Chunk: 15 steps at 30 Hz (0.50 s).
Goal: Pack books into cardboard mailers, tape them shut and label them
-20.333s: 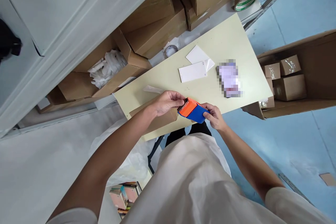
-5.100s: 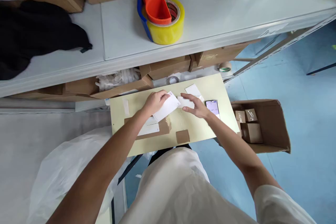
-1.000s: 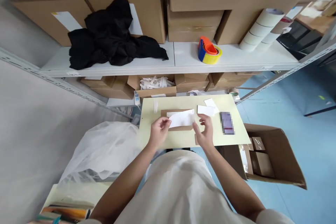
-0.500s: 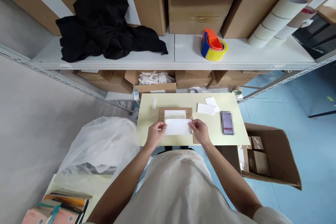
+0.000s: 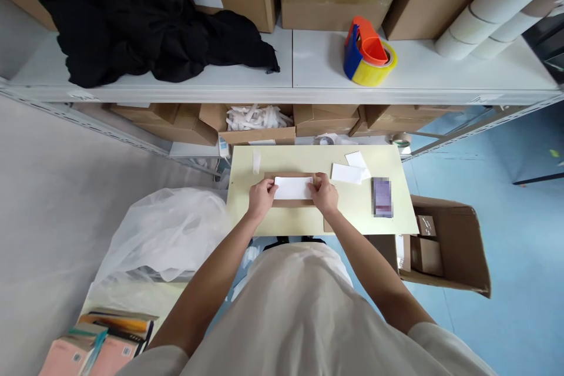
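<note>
A blank white paper slip (image 5: 293, 188) lies over the top of a small brown cardboard box (image 5: 293, 203) on the pale yellow table (image 5: 247, 217). My left hand (image 5: 261, 197) pinches the slip's left end between thumb and fingers. At the right end, my right hand (image 5: 324, 192) grips the slip, thumb on top and fingers at the box's far right corner. Whether the slip touches the box all along its length I cannot tell. Two more white slips (image 5: 346, 173) overlap to the right of my right hand.
A pixelated purple item (image 5: 382, 197) lies at the table's right. An open carton (image 5: 458, 247) with small boxes stands on the floor beyond. The shelf (image 5: 317, 64) above holds black cloth (image 5: 167, 41) and a tape dispenser (image 5: 370, 56). Clear plastic wrap (image 5: 163, 235) sits left.
Both hands have moved the slip away from my body and down onto the box, covering the white slip seen there before. The camera view has shifted slightly.
</note>
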Motion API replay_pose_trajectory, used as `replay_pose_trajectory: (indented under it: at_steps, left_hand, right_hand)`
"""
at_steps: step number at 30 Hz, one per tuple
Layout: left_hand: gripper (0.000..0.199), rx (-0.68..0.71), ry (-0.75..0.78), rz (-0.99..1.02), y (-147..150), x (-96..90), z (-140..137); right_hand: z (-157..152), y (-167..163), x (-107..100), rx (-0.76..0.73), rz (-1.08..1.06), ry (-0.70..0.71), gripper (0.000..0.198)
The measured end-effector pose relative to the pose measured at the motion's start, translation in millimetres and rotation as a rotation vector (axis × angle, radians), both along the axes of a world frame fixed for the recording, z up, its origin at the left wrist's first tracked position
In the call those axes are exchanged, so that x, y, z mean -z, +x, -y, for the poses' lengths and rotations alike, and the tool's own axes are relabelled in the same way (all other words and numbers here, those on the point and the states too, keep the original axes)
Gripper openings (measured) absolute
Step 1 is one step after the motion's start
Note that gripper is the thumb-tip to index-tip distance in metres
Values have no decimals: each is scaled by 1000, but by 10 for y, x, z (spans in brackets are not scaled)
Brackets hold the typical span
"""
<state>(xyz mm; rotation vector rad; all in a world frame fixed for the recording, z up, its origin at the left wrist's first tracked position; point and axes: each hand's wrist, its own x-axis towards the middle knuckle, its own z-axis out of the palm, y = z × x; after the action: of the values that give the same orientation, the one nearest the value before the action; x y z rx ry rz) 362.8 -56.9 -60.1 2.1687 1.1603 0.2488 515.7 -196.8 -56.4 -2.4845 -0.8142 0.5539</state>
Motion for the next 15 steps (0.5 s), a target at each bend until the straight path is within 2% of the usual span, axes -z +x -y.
replay_pose_trajectory:
  at_steps: [5,8,12,15]
  left_hand:
    - [17,35,42,-126,45,-21,33]
    - [23,15,89,-231,56,-43,32]
    - [32,-67,129,-273,-30,-30,-57]
    - [24,-24,193,-155,-97,-23,-110]
  right_hand:
    - [-66,-39,44,-63,142,-136,34]
    - [-94,-50,53,-122,261,-190,33]
    - [-9,9,84,-143,292,-144,35]
    - [91,48,121,-110,300,-45,34]
